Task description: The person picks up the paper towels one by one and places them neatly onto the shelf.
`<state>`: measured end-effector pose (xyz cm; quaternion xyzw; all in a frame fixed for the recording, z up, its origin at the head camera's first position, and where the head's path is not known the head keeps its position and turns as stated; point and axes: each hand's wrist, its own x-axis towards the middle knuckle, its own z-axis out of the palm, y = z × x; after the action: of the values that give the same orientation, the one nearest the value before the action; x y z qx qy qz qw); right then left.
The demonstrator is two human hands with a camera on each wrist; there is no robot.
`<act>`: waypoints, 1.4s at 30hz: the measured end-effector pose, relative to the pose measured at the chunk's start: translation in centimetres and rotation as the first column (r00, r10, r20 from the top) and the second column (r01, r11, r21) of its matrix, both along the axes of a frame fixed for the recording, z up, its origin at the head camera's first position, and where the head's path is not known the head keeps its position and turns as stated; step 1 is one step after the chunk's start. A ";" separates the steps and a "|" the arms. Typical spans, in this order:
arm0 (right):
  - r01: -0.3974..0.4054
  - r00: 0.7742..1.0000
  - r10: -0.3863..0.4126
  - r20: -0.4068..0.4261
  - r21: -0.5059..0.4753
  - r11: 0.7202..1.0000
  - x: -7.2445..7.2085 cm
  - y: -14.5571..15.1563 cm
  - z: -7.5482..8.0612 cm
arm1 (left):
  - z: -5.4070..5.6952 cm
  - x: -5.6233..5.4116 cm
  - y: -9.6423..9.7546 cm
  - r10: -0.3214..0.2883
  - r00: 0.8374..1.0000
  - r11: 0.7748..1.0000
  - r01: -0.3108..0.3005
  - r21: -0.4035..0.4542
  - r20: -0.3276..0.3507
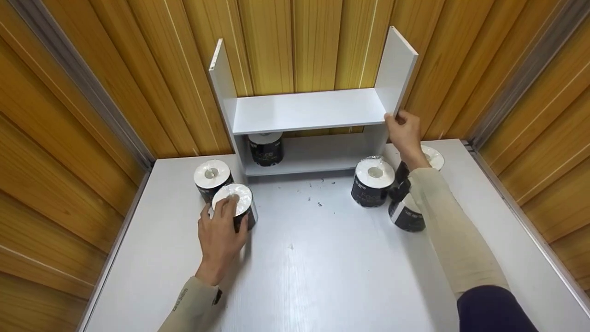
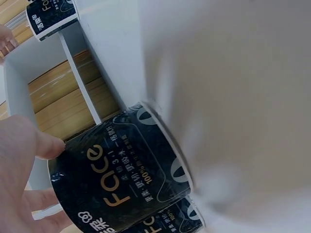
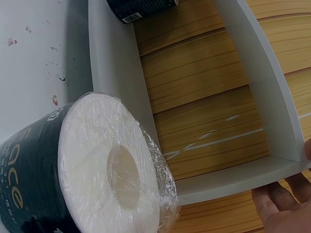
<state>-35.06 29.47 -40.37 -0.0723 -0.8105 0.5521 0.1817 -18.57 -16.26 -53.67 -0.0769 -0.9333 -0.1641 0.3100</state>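
My left hand (image 1: pixel 221 235) grips a wrapped toilet paper roll (image 1: pixel 243 199), its fingers over the white top and its thumb at the side. In the left wrist view that roll (image 2: pixel 121 170) shows a black wrapper with gold "Face" lettering. Just behind it another roll (image 1: pixel 211 174) stands on the table. My right hand (image 1: pixel 405 133) holds the right side panel of a white shelf (image 1: pixel 309 110), near the middle board. One roll (image 1: pixel 266 150) stands at the left of the shelf's lower compartment. Below my right hand stands a roll (image 1: pixel 372 182), sharp in the right wrist view.
More rolls (image 1: pixel 408 214) stand on the right, partly hidden by my right forearm. The white table (image 1: pixel 299 267) bears small dark specks (image 1: pixel 318 203) before the shelf. Wood-patterned panels (image 1: pixel 313 46) close off the back and both sides.
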 end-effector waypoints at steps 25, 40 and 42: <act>0.014 1.000 -0.014 -0.016 -0.002 1.000 -0.1 -0.2 0.1 | -1.4 -0.4 0.0 -0.033 0.997 0.991 0.042 0.127 -0.073; -0.011 1.000 0.011 -0.003 -0.018 1.000 0.4 0.0 0.1 | -1.3 -0.4 -0.2 -0.060 0.995 0.988 0.071 0.136 -0.081; -0.006 1.000 0.007 0.005 -0.017 1.000 0.4 0.0 0.1 | -1.3 -0.3 -0.2 -0.065 0.994 0.987 0.078 0.140 -0.093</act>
<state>-34.63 29.46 -40.27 -0.0725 -0.8066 0.5592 0.1773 -18.92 -16.46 -55.01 -0.0949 -0.9011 -0.2384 0.3495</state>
